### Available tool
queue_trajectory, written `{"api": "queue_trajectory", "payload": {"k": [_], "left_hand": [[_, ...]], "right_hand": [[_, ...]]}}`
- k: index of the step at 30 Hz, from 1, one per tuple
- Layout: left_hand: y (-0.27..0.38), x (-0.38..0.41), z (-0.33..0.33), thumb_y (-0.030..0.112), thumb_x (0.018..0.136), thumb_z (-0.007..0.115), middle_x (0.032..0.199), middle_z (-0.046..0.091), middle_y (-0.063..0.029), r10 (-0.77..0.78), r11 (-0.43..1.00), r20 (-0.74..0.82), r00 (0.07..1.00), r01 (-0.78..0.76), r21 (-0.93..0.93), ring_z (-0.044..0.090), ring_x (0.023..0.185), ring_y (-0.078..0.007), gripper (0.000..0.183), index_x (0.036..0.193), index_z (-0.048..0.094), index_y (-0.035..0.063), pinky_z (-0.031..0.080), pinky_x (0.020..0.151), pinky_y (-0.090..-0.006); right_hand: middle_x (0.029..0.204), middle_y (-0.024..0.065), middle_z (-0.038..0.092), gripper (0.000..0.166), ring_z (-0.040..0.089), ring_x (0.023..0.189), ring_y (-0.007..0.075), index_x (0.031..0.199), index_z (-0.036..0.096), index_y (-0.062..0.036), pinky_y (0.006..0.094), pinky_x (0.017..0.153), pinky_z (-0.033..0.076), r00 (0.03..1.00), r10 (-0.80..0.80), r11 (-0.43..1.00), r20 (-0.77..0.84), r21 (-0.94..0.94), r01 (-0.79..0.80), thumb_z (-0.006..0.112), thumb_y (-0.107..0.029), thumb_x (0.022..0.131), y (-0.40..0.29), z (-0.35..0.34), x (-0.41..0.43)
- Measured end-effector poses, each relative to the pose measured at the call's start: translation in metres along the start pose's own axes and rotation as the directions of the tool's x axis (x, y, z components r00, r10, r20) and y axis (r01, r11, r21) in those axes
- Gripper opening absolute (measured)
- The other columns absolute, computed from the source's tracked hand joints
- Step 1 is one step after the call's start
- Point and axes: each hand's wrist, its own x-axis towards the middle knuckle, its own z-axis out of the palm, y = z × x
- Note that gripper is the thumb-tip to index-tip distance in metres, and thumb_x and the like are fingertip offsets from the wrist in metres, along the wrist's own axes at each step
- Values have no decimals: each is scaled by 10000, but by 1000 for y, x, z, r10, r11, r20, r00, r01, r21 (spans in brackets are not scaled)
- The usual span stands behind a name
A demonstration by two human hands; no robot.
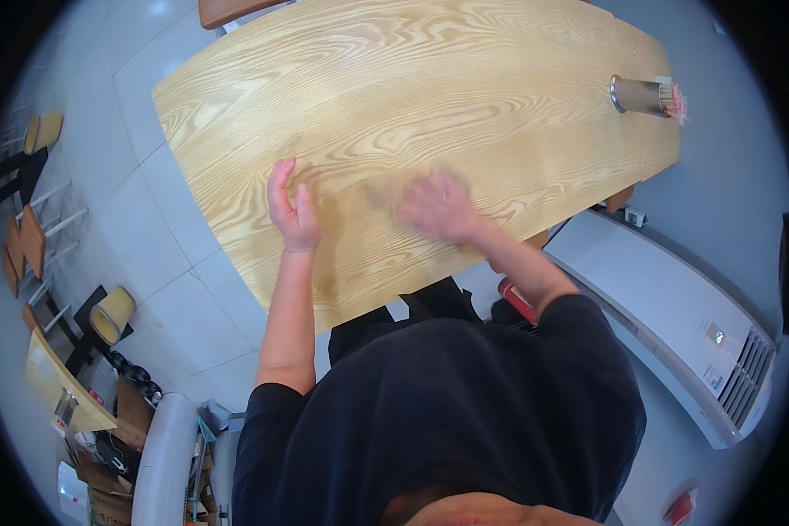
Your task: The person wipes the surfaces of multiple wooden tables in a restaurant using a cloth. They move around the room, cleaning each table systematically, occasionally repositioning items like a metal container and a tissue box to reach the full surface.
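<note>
A wood-grain table (pixel 342 85) spreads out before me. Over its left part my left hand (pixel 292 210) is raised, its thumb apart from the slightly curled fingers, and nothing shows in it. To the right, my right hand (pixel 437 204) is blurred by motion, back upward, above the table near its front side. Its fingers look spread and I see nothing held. Whether either hand touches the tabletop is not plain. A metal cylinder (pixel 638 95) with thin sticks in it is near the table's right end, away from both hands.
A tall white air conditioner (pixel 651 302) stands to the right, with a red cylinder (pixel 518 299) near my right elbow. Brown-seated stools (pixel 33 242), a yellow bin (pixel 113 314) and another table (pixel 62 381) are at the left. Cardboard boxes (pixel 131 407) lie at the lower left.
</note>
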Motion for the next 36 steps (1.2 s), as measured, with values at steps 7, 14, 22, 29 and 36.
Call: {"api": "queue_trajectory", "payload": {"k": [7,14,22,29,36], "left_hand": [[17,6,63,12,882,458,1278,529,-141,64,993,92,994,-72,90,465,1235,-258,367,1244,507,-27,327,1066,-372],[26,11,153,12,839,531,1198,576,-156,39,988,31,999,-43,151,504,1178,-315,359,1197,536,-10,359,1037,-405],[39,16,296,134,847,561,1315,496,-177,272,817,272,923,-371,441,403,1256,-404,448,1279,497,35,282,1061,-534],[42,11,335,381,924,391,1501,275,-186,-167,393,283,944,-200,898,233,1375,-407,608,1436,318,61,182,1084,-579],[56,14,341,451,912,388,1543,174,-184,-278,305,286,917,-198,931,151,1409,-409,725,1482,204,43,101,1115,-567]], "right_hand": [[1460,126,355,473,241,1387,363,1360,425,-184,612,1064,195,561,446,836,-697,101,-540,461,-310,905,168,-35,102],[1329,51,480,430,397,1289,318,1242,528,-213,564,1020,302,809,204,977,-552,160,-138,514,-362,839,9,75,-65],[1362,123,455,434,396,1260,375,1302,457,-109,561,1009,310,61,791,242,-609,220,-945,412,-318,924,316,135,-275],[1071,77,569,294,504,1101,274,1089,580,-145,486,938,390,413,554,777,-723,270,-569,510,-266,830,214,89,-213],[1111,90,572,322,511,1089,299,1128,555,-108,517,971,361,172,745,475,-644,332,-815,498,-284,864,382,112,-305]]}}
